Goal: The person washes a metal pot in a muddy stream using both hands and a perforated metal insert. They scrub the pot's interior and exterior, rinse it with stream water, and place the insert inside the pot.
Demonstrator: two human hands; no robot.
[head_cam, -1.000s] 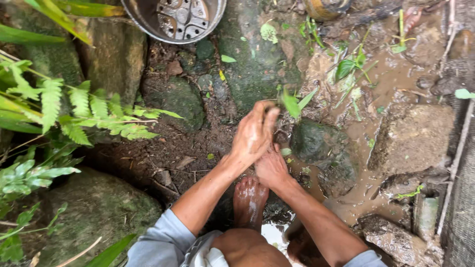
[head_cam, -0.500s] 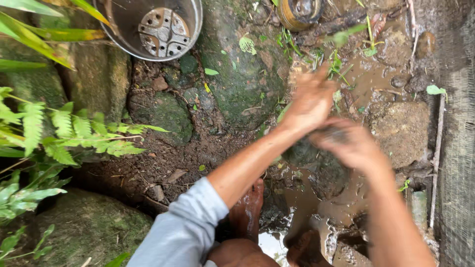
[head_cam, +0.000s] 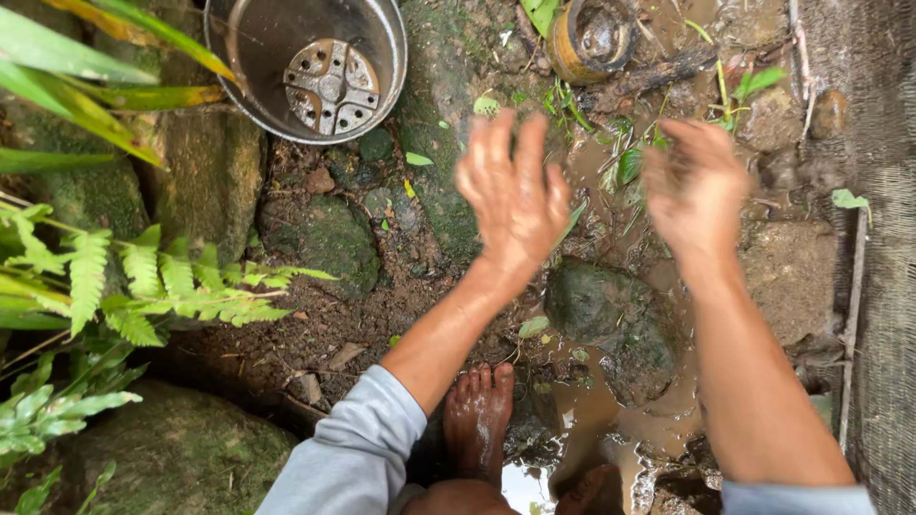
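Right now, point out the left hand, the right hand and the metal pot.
left hand [head_cam: 510,195], head view, on the back of the hand.
right hand [head_cam: 695,186], head view, on the middle of the blurred hand.
metal pot [head_cam: 258,43], head view, on its bare inner wall.

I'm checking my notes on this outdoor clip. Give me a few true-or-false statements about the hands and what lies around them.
1. Both hands, left hand and right hand, are open and hold nothing. True.
2. The metal pot lies beyond the left hand. True.
3. The person wears shoes. False: a bare foot stands on the muddy ground.
4. The hands are pressed together. False: they are apart.
5. A fern grows to the person's left. True.
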